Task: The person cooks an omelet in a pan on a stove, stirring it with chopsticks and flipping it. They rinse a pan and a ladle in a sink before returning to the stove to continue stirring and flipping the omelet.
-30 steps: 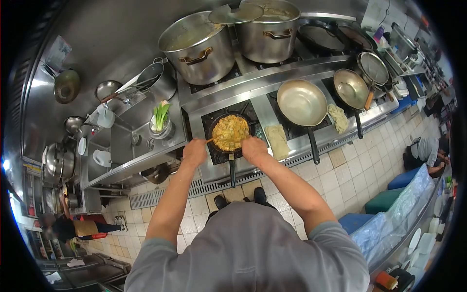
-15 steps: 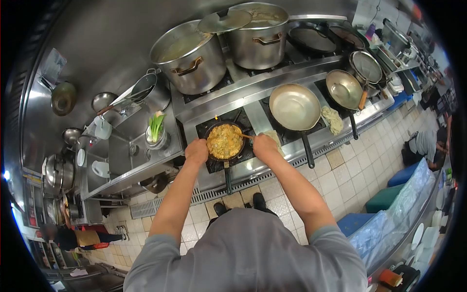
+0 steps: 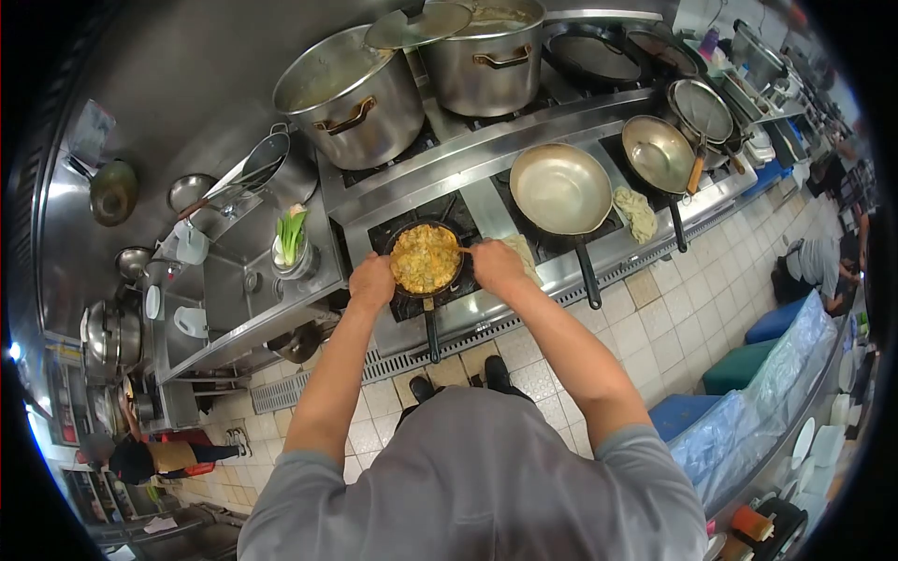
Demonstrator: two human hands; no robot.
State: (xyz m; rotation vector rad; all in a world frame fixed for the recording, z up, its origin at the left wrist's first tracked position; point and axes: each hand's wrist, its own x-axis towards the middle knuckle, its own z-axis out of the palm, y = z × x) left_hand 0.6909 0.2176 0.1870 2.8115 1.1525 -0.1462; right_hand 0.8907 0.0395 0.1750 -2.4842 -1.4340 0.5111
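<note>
A dark frying pan (image 3: 431, 337) sits on a front burner, its handle pointing toward me. Chunky yellow food (image 3: 427, 259), perhaps egg, fills it. My right hand (image 3: 497, 266) is closed round a wooden utensil (image 3: 464, 250) that reaches into the food from the right; its working end is hidden. My left hand (image 3: 372, 280) is closed at the pan's left edge, and a thin brownish piece seems to run from it to the food. What that hand grips cannot be made out.
A large pale pan (image 3: 561, 189) and a smaller pan (image 3: 658, 154) stand to the right, with a crumpled cloth (image 3: 636, 214) between them. Behind are tall stockpots (image 3: 360, 103). Spring onions (image 3: 291, 237) stand in a container by the sink (image 3: 229, 290). A person (image 3: 154, 458) is at far left.
The food has been shifted and heaped differently in the pan. Both hands stay beside it. The small flame behind the pan no longer shows, and the whole view has shifted slightly.
</note>
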